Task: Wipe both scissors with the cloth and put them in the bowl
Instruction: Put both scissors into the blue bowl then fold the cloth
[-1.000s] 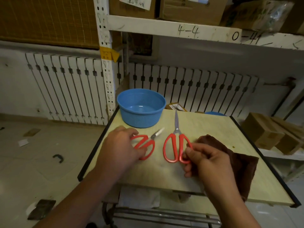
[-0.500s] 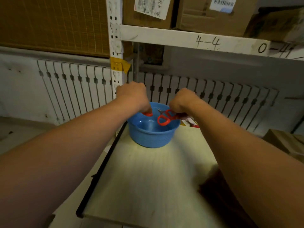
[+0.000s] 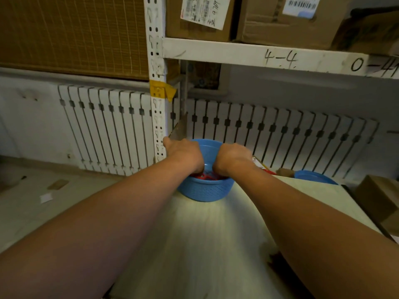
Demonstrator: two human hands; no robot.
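Now both your hands are lower than half a second ago: then they held the scissors above the rim, and now your left hand point(image 3: 185, 153) and right hand point(image 3: 232, 157) reach down into the blue bowl point(image 3: 205, 189). Your fingers are hidden behind the knuckles and the near rim, so you cannot tell whether they grip the scissors or have let go. Only a strip of the red scissors handles point(image 3: 205, 176) shows, inside the bowl, just under and between your two sets of fingers. A second ago both scissors lay on the table beside the cloth.

The bowl stands on the pale table point(image 3: 205, 244), right below your fingers, at its far edge. The dark cloth point(image 3: 275, 262) peeks out by your right forearm, well back from your fingers. Beyond them runs a white radiator point(image 3: 280, 134) along the wall. Above them a white shelf point(image 3: 269, 56) marked "4-4" carries cardboard boxes point(image 3: 280, 18). To the right of your fingers lies another blue rim point(image 3: 313, 176), past the table's far edge.
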